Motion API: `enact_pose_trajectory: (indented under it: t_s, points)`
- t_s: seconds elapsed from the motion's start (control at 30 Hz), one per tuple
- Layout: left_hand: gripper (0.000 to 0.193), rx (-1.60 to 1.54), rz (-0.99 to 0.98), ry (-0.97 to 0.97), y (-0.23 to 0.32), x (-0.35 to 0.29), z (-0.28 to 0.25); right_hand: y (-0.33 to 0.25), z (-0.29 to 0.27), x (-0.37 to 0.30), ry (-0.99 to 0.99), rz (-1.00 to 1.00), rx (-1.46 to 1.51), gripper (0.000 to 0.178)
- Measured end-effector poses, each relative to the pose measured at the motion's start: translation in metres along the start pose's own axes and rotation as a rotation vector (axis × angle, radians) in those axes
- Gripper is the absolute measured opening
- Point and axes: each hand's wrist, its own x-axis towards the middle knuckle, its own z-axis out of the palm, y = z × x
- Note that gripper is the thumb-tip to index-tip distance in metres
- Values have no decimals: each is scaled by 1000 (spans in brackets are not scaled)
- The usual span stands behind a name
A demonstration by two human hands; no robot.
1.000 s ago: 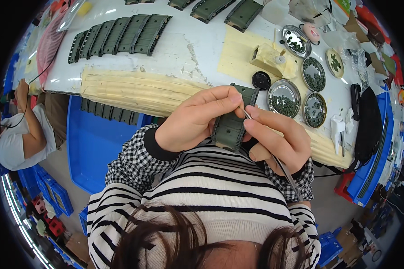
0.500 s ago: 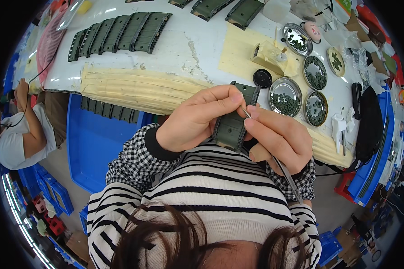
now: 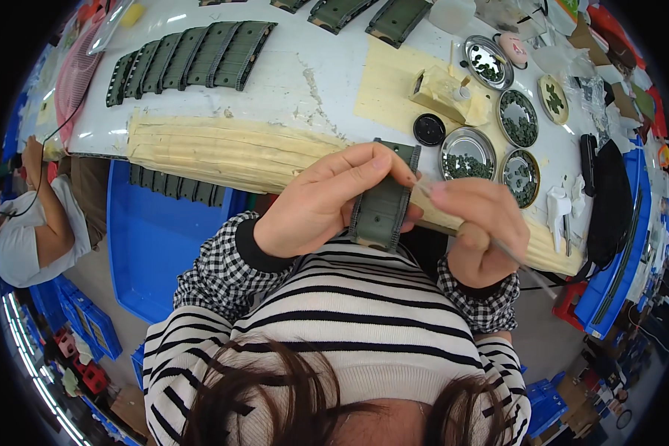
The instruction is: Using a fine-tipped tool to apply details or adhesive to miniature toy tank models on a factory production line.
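- Close against the chest: left hand [image 3: 323,202] clamps a dark green ribbed strap piece [image 3: 380,208], thumb and fingers closed round its upper end. Piece stands roughly upright, just off the near table edge.
- Right hand [image 3: 482,230] is closed on a thin metal pick [image 3: 516,256]; shaft runs out low and right past the cuff. Tip sits near the strap's right edge; cannot tell if it touches.
- Judgement: a fitting or probing step is under way on the strap's side edge. Next move likely calls for steadying the piece and bringing the fine tip squarely to that edge.
- Just beyond the hands: taped, cream-coloured table edge [image 3: 223,149], with a black round lid [image 3: 428,129] behind the strap.
- Right of that: shallow metal dishes [image 3: 468,154] of small dark green parts, several in a cluster.
- Further back: small cream block jig [image 3: 442,91] on a yellowish mat.
- Far left on the table: a row of green strap pieces [image 3: 189,63] laid side by side.
- Below table, left: blue bin [image 3: 149,238]; another person's sleeve beside it.
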Motion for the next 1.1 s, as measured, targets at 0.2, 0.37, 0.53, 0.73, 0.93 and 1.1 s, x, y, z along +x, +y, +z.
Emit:
enact_pose_trajectory:
  t_s: [0.2, 0.37, 0.53, 0.73, 0.93, 1.1]
  points:
    - [69, 92, 165, 159, 4, -1, 5, 29, 9, -8, 305, 411, 14, 19]
    - [64, -1, 117, 249, 5, 1, 1, 47, 14, -7, 255, 360, -175, 14]
    - [54, -37, 122, 232, 1, 1, -4, 50, 18, -5, 253, 339, -232, 13]
    - [47, -65, 150, 309, 1, 2, -2, 51, 18, -4, 245, 325, -263, 13]
    - [45, -73, 178, 315, 2, 0, -5, 53, 16, -6, 197, 292, -307, 21]
    - [44, -107, 188, 319, 2, -1, -6, 48, 16, -6, 309, 262, -199, 16]
